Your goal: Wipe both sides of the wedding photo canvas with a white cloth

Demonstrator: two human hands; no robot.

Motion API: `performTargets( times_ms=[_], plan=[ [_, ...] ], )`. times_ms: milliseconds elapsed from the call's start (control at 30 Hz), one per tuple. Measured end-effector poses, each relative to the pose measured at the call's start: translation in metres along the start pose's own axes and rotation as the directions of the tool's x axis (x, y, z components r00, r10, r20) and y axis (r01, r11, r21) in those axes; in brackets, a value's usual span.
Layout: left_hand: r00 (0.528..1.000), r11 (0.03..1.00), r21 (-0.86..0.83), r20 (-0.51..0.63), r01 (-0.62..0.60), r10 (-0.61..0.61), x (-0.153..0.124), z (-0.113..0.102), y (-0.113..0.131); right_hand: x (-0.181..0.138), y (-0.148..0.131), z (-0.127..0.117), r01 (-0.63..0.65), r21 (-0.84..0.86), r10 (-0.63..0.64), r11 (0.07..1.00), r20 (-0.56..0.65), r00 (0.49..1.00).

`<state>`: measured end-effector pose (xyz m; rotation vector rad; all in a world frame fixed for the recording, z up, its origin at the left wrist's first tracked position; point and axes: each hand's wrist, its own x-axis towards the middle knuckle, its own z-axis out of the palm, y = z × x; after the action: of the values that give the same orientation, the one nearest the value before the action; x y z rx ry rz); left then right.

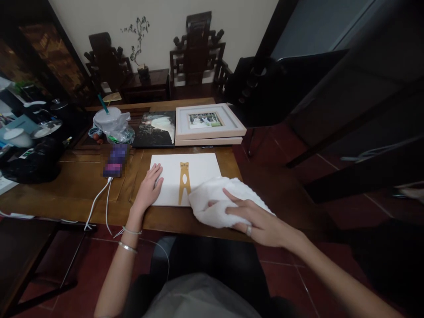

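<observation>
Your left hand (149, 187) lies flat, thumb apart, on the left edge of the white board (205, 165), probably to steady it. To its right, your right hand (257, 217) clasps a white cloth (210, 194), bunched likely for firmer grip, covering the board's near-right corner.

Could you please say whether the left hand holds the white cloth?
No, the right hand holds the cloth, while the left hand rests at the left edge of the white board.
</observation>
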<state>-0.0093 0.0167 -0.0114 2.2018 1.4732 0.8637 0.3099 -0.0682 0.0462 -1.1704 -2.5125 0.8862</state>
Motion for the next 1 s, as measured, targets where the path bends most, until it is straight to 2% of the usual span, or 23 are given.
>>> performTargets(
  times_ms=[67,133,267,367,500,567,633,733,867,933,1000],
  plan=[
    [1.000,1.000,0.001,-0.002,0.001,-0.001,0.000,0.000,0.000,-0.001,0.006,-0.003,-0.069,0.032,0.069,0.997,-0.004,0.998],
    [1.000,1.000,-0.001,0.000,0.010,-0.010,0.000,0.000,0.000,0.012,0.017,-0.010,-0.125,0.062,0.128,0.990,-0.050,0.990],
    [1.000,1.000,-0.012,0.013,0.025,-0.025,0.000,-0.002,0.000,0.069,0.043,-0.037,-0.126,0.119,0.140,0.985,-0.124,0.982],
    [1.000,0.999,-0.015,0.012,0.029,-0.029,0.000,-0.003,0.001,0.112,0.058,-0.057,-0.202,0.158,0.231,0.967,-0.195,0.953],
    [1.000,0.999,-0.021,0.002,0.030,-0.030,0.000,-0.003,0.000,0.135,0.063,-0.061,-0.215,0.156,0.254,0.964,-0.294,0.921],
    [1.000,0.999,-0.018,0.002,0.028,-0.028,-0.001,-0.003,0.000,0.127,0.058,-0.051,-0.191,0.137,0.226,0.972,-0.323,0.919],
    [1.000,1.000,-0.015,0.001,0.026,-0.026,-0.001,-0.002,0.000,0.110,0.048,-0.038,-0.126,0.076,0.143,0.989,-0.307,0.941],
    [1.000,1.000,-0.013,-0.001,0.027,-0.027,-0.001,-0.002,0.002,0.070,0.030,-0.019,-0.047,-0.034,0.040,0.998,-0.174,0.984],
    [1.000,1.000,-0.006,0.003,0.021,-0.021,-0.001,-0.002,0.003,0.018,0.007,-0.013,-0.096,-0.020,0.096,0.995,-0.007,0.995],
    [1.000,1.000,-0.005,0.004,0.016,-0.016,-0.001,-0.001,0.003,0.006,0.002,-0.019,-0.101,-0.001,0.100,0.995,0.079,0.992],
    [1.000,1.000,-0.006,0.005,0.015,-0.015,-0.001,-0.001,0.003,0.006,0.004,-0.027,-0.127,0.001,0.126,0.992,0.115,0.985]
  ],
)
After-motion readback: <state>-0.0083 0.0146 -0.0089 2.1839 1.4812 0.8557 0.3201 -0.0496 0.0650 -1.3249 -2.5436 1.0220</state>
